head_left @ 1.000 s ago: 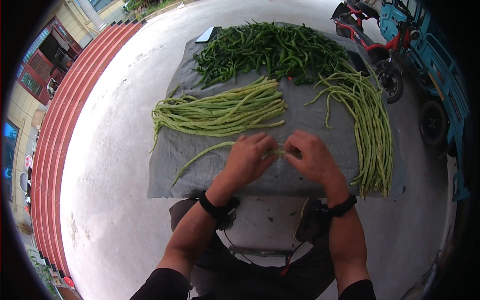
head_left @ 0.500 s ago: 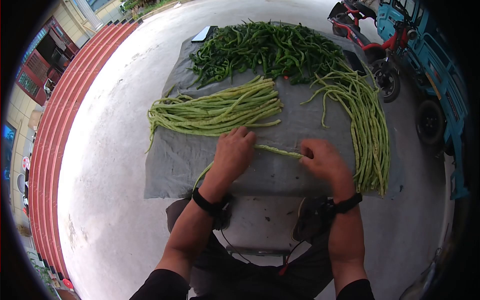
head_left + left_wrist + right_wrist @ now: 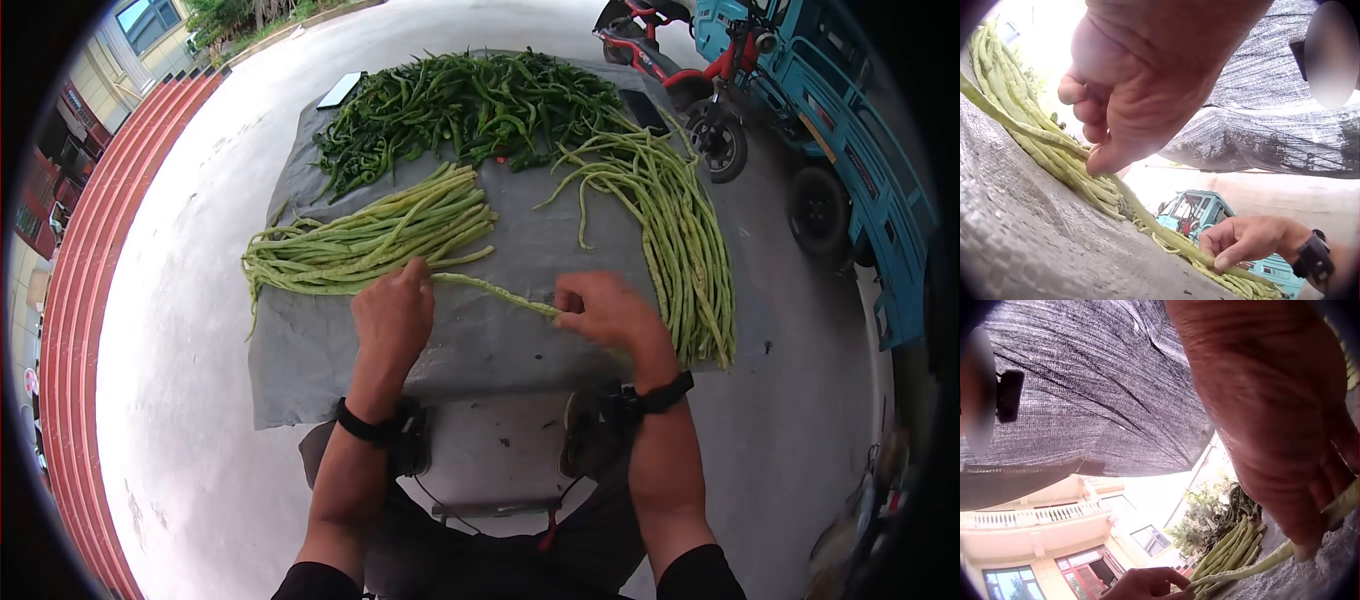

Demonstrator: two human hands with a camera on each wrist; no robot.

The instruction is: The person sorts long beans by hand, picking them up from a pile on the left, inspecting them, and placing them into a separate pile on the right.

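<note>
A single long bean [image 3: 495, 289] stretches between both hands, low over the grey sheet. My left hand [image 3: 395, 312] pinches it between thumb and fingers, right by the front edge of the left bundle of long beans [image 3: 370, 240]. In the left wrist view, the bean continues past the left hand [image 3: 1132, 94] toward the upper left. My right hand [image 3: 605, 312] pinches the bean near its right end, thumb against curled fingers. To the right of that hand lies another pile of long beans [image 3: 685, 260], spread lengthwise along the sheet's right side.
A heap of green chili peppers [image 3: 470, 105] covers the back of the grey woven sheet [image 3: 500, 350]. A pale phone [image 3: 340, 90] and a dark phone [image 3: 643, 110] lie beside it. Red steps [image 3: 130, 210] rise at left; a blue three-wheeled vehicle [image 3: 870, 180] stands at right.
The hands were close together on the bean; the left hand has moved left along it, drawing them apart. The head view has shifted, so the sheet sits further left.
</note>
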